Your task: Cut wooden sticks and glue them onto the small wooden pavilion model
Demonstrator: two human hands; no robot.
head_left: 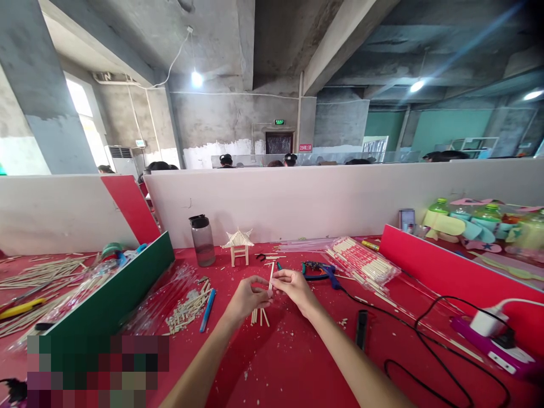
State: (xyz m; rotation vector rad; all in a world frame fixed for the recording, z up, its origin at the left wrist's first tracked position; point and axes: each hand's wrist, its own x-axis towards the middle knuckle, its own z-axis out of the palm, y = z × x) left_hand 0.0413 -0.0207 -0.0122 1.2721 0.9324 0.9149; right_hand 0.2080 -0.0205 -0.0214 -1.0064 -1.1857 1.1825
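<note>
A thin pale wooden stick (pixel 271 273) stands nearly upright between my two hands. My left hand (pixel 247 299) pinches it low down with thumb and fingertips. My right hand (pixel 295 290) has its fingertips closed on the stick from the other side, close to the left fingers. Just below the hands, several short cut sticks (pixel 260 318) lie on the red tabletop, partly hidden by my left hand. Beyond my hands stands a small pavilion model (pixel 239 245) of similar sticks, with a flared roof on posts.
A grey water bottle (pixel 203 242) stands at the white partition (pixel 272 204). Left are stick offcuts (pixel 189 309) and a blue tube-like tool (pixel 207 310). Right are a blue glue gun (pixel 332 273), packed sticks (pixel 365 263), a black knife-like tool (pixel 361 330), looping cables and a purple power strip (pixel 495 348).
</note>
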